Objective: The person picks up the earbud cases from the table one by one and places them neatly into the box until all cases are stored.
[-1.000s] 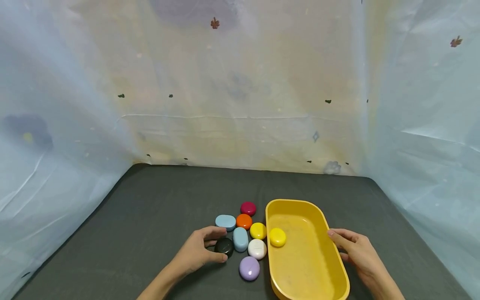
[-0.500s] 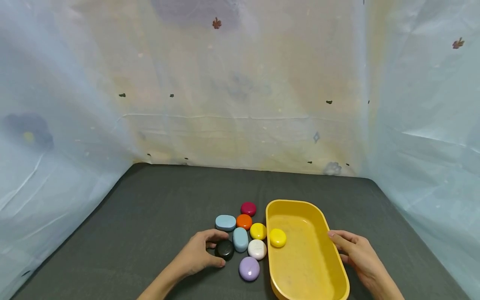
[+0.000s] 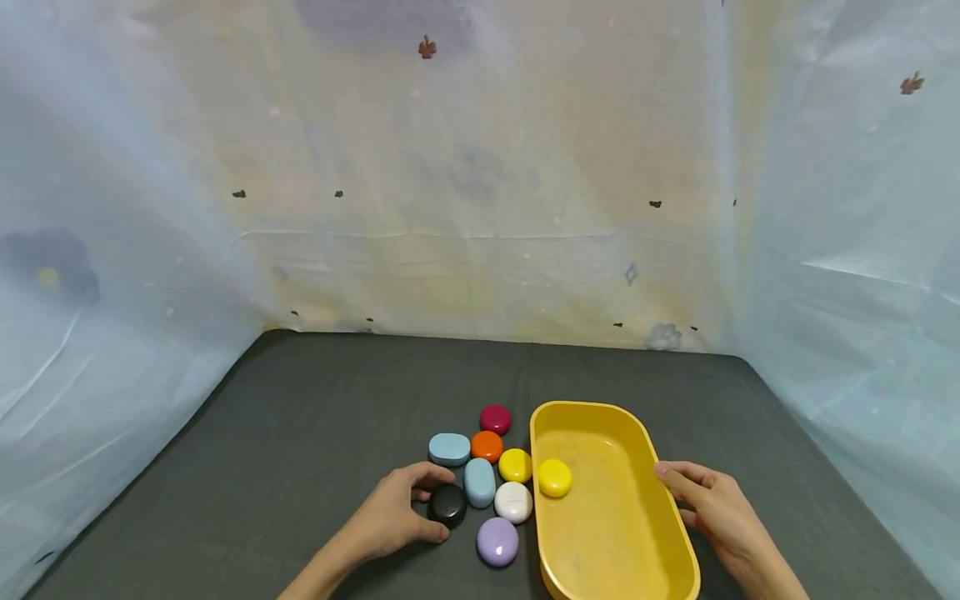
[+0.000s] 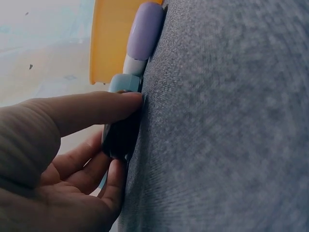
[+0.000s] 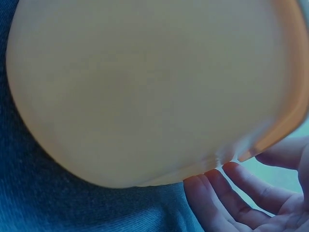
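My left hand curves its thumb and fingers around a glossy black round disc, gripping it low at the cloth. In the left wrist view, the thumb lies across one side of that disc and fingertips meet the other. My right hand holds the right side of a yellow oblong tray, thumb at the rim, other fingers against the outer wall. One yellow disc lies inside the tray by its left wall. Right of the black disc are a light blue oval piece, a white disc and a lilac disc.
Farther back lie another light blue oval piece, an orange disc, a dark red disc and a second yellow disc beside the tray. Dark cloth covers the table; pale plastic sheeting surrounds it on three sides.
The left thumb and fingers have shifted slightly nearer to me around the black disc. My right hand stays at the tray's side, and the tray has hardly moved.
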